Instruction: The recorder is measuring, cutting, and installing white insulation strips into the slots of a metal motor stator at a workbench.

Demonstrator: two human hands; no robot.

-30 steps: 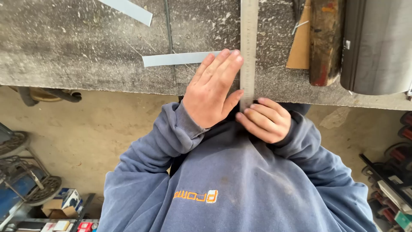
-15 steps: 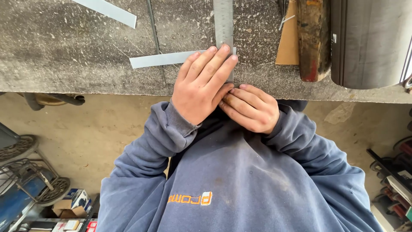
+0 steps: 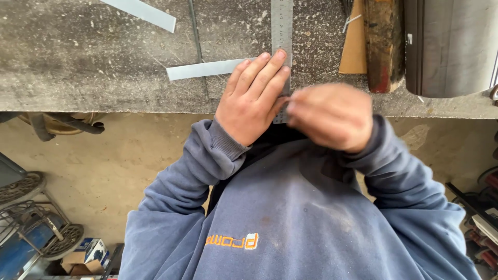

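Steel ruler [image 3: 281, 31] lies straight across the grey, scratched surface [image 3: 78, 62], pinned flat under the outstretched fingers of the left hand [image 3: 251, 101], an open grip that presses rather than grasps. Beside it the right hand [image 3: 332, 116] is blurred; whether its grip holds anything cannot be told. Measuring or marking seems in hand, calling for a steady ruler. Farther off lie a pale metal strip [image 3: 207, 68], a thin rod [image 3: 196, 41], a brown wooden block [image 3: 383, 44] and a grey cylinder [image 3: 451, 46], none obstructing.
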